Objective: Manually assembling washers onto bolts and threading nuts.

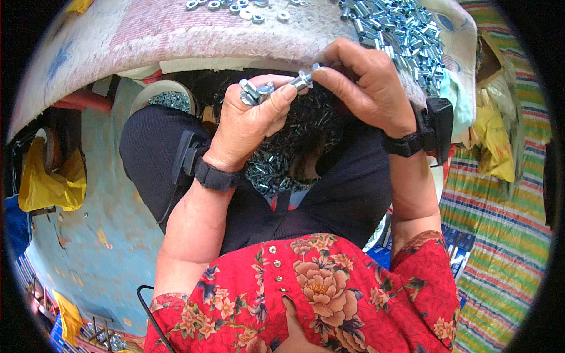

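Note:
My left hand (250, 123) is closed around several shiny metal pieces (252, 94) that stick out beside its curled fingers. Between its thumb and forefinger it pinches a small metal fastener (302, 81) with a flanged collar, pointing toward the right. My right hand (371, 85) has its thumb and forefinger closed at the far end of that same fastener, so both hands meet on it. Whether the right fingers hold a separate small part there is too small to tell. Both hands are raised over my lap, just before the cloth-covered table edge (229, 52).
A heap of short metal sleeves (391, 32) lies on the table at right; flanged nuts or washers (257, 19) lie further left. More metal pieces (268, 170) lie between my knees. A white bucket (139, 100) of small parts stands by my left knee. Yellow bags (53, 185) hang at left.

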The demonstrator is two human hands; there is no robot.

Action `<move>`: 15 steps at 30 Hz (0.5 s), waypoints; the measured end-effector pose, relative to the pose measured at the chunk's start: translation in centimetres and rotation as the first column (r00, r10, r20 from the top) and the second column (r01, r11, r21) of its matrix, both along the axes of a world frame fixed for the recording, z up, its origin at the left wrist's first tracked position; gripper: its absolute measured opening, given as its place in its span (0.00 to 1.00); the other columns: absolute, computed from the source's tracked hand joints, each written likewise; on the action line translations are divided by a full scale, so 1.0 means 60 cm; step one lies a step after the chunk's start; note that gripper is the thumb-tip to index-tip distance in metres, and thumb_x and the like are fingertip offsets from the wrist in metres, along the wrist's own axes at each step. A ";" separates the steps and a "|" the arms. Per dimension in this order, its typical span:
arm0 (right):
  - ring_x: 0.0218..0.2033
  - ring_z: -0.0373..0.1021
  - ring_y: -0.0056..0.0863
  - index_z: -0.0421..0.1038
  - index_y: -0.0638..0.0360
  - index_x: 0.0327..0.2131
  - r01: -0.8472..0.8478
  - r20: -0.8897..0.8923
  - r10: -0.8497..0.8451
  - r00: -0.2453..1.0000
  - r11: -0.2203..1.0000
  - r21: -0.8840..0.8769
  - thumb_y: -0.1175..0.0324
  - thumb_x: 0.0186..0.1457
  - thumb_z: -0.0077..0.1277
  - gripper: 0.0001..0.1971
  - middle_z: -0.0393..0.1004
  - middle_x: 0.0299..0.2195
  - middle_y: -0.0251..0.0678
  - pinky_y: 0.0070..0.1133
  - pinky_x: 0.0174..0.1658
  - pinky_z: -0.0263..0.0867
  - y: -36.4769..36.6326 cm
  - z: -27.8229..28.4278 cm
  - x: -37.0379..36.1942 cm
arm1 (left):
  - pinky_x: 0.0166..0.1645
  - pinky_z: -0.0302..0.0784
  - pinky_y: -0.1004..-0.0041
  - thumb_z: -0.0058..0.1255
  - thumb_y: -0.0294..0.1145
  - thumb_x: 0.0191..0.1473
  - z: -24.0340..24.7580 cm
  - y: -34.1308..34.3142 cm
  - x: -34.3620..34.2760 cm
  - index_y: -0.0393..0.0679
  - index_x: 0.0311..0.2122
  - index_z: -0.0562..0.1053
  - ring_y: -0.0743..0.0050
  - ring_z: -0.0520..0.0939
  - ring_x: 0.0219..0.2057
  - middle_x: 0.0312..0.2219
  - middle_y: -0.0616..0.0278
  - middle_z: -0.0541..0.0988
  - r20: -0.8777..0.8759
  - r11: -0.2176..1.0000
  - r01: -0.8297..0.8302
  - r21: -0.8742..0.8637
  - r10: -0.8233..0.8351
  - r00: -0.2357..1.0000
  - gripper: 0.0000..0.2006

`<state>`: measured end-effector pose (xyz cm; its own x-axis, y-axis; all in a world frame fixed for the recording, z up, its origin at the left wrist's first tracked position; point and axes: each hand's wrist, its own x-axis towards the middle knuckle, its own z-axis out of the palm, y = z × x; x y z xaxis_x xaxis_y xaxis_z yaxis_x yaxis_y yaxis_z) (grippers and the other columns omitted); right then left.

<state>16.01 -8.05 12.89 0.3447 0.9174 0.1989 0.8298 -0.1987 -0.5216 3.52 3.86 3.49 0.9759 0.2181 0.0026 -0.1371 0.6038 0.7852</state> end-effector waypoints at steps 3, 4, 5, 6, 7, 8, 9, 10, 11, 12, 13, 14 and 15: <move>0.19 0.64 0.44 0.64 0.60 0.21 -0.040 0.190 0.026 0.981 0.997 0.069 0.63 0.47 0.50 0.12 0.65 0.17 0.45 0.29 0.21 0.58 -0.004 -0.014 -0.007 | 0.16 0.48 0.87 0.48 0.32 0.51 0.002 -0.006 -0.003 0.39 0.33 0.73 0.94 0.58 0.13 0.14 0.78 0.64 -0.011 0.997 -0.030 0.074 0.031 0.999 0.08; 0.19 0.64 0.44 0.63 0.60 0.21 -0.032 0.223 0.015 0.975 0.997 0.072 0.62 0.48 0.49 0.12 0.64 0.16 0.45 0.30 0.21 0.58 -0.004 -0.016 -0.010 | 0.16 0.48 0.87 0.48 0.32 0.51 0.002 -0.006 -0.004 0.39 0.33 0.73 0.94 0.58 0.13 0.14 0.78 0.64 0.000 0.996 -0.028 0.081 0.028 1.000 0.08; 0.21 0.64 0.44 0.63 0.61 0.22 -0.030 0.200 0.019 0.980 0.998 0.053 0.64 0.48 0.49 0.11 0.65 0.17 0.45 0.30 0.22 0.58 -0.006 -0.014 -0.014 | 0.16 0.48 0.86 0.48 0.31 0.51 0.001 -0.005 -0.006 0.39 0.33 0.73 0.94 0.57 0.13 0.14 0.78 0.64 -0.017 0.999 0.001 0.046 0.000 1.000 0.08; 0.22 0.65 0.43 0.64 0.61 0.22 -0.029 0.178 0.023 0.984 0.999 0.033 0.66 0.47 0.49 0.09 0.65 0.19 0.45 0.29 0.23 0.59 -0.009 -0.011 -0.017 | 0.16 0.47 0.86 0.48 0.31 0.51 0.002 -0.004 -0.008 0.39 0.33 0.73 0.94 0.57 0.12 0.13 0.78 0.64 -0.034 1.000 0.029 0.010 -0.028 0.999 0.08; 0.22 0.65 0.43 0.64 0.61 0.22 -0.026 0.190 0.018 0.982 0.999 0.039 0.66 0.47 0.49 0.09 0.65 0.19 0.45 0.29 0.23 0.59 -0.010 -0.011 -0.017 | 0.15 0.46 0.85 0.48 0.32 0.51 0.005 -0.004 -0.010 0.37 0.32 0.73 0.93 0.56 0.11 0.12 0.78 0.62 -0.061 0.995 0.064 -0.070 -0.068 0.996 0.08; 0.23 0.65 0.41 0.64 0.61 0.23 -0.090 0.059 0.085 0.995 0.992 0.092 0.69 0.46 0.49 0.07 0.65 0.20 0.44 0.27 0.25 0.60 -0.012 -0.012 -0.017 | 0.15 0.46 0.85 0.48 0.32 0.51 0.007 -0.004 -0.011 0.37 0.32 0.73 0.93 0.56 0.11 0.12 0.78 0.62 -0.051 0.996 0.067 -0.063 -0.070 0.996 0.08; 0.24 0.65 0.39 0.65 0.62 0.25 -0.147 -0.068 0.159 0.985 0.977 0.152 0.72 0.45 0.49 0.05 0.65 0.21 0.42 0.25 0.27 0.61 -0.013 -0.012 -0.017 | 0.14 0.46 0.85 0.48 0.32 0.51 0.006 -0.004 -0.013 0.36 0.32 0.72 0.92 0.55 0.11 0.12 0.77 0.61 -0.050 0.975 0.146 -0.165 -0.156 0.986 0.09; 0.24 0.65 0.39 0.65 0.62 0.25 -0.146 -0.057 0.157 0.986 0.977 0.157 0.72 0.45 0.49 0.05 0.65 0.21 0.42 0.25 0.27 0.61 -0.014 -0.009 -0.019 | 0.14 0.46 0.85 0.48 0.32 0.51 0.004 -0.004 -0.013 0.35 0.31 0.72 0.92 0.55 0.11 0.11 0.77 0.60 -0.041 0.938 0.223 -0.265 -0.241 0.970 0.09; 0.25 0.66 0.37 0.65 0.62 0.26 -0.226 -0.065 0.240 0.968 0.958 0.177 0.74 0.45 0.49 0.04 0.65 0.22 0.40 0.24 0.28 0.62 -0.016 -0.006 -0.021 | 0.13 0.46 0.85 0.48 0.33 0.50 -0.002 -0.007 -0.014 0.34 0.30 0.72 0.91 0.55 0.10 0.11 0.76 0.60 -0.035 0.916 0.248 -0.316 -0.273 0.961 0.10; 0.26 0.66 0.36 0.66 0.62 0.28 -0.304 -0.071 0.323 0.944 0.932 0.197 0.77 0.44 0.49 0.05 0.65 0.23 0.38 0.23 0.30 0.62 -0.016 -0.004 -0.020 | 0.14 0.46 0.85 0.49 0.34 0.50 -0.003 -0.010 -0.015 0.35 0.30 0.71 0.91 0.56 0.11 0.11 0.75 0.60 -0.032 0.910 0.263 -0.322 -0.288 0.957 0.11; 0.25 0.66 0.34 0.67 0.61 0.29 -0.306 -0.072 0.329 0.942 0.925 0.224 0.76 0.43 0.50 0.06 0.66 0.23 0.37 0.22 0.29 0.63 -0.018 -0.006 -0.018 | 0.14 0.46 0.85 0.49 0.34 0.50 -0.004 -0.010 -0.015 0.35 0.30 0.71 0.91 0.56 0.11 0.11 0.75 0.60 -0.008 0.898 0.286 -0.336 -0.306 0.952 0.11; 0.25 0.66 0.34 0.67 0.61 0.29 -0.305 -0.066 0.327 0.943 0.925 0.227 0.76 0.43 0.50 0.06 0.66 0.23 0.37 0.22 0.29 0.63 -0.021 -0.003 -0.020 | 0.14 0.46 0.86 0.49 0.34 0.50 -0.005 -0.010 -0.014 0.35 0.30 0.71 0.91 0.56 0.11 0.11 0.75 0.60 0.013 0.884 0.308 -0.350 -0.325 0.946 0.11; 0.24 0.66 0.34 0.67 0.61 0.29 -0.158 -0.084 0.178 0.980 0.966 0.205 0.75 0.43 0.51 0.07 0.66 0.23 0.37 0.22 0.28 0.63 -0.025 -0.001 -0.025 | 0.14 0.46 0.86 0.49 0.34 0.50 -0.002 -0.010 -0.013 0.35 0.30 0.71 0.91 0.56 0.11 0.11 0.75 0.60 0.016 0.885 0.312 -0.345 -0.327 0.945 0.11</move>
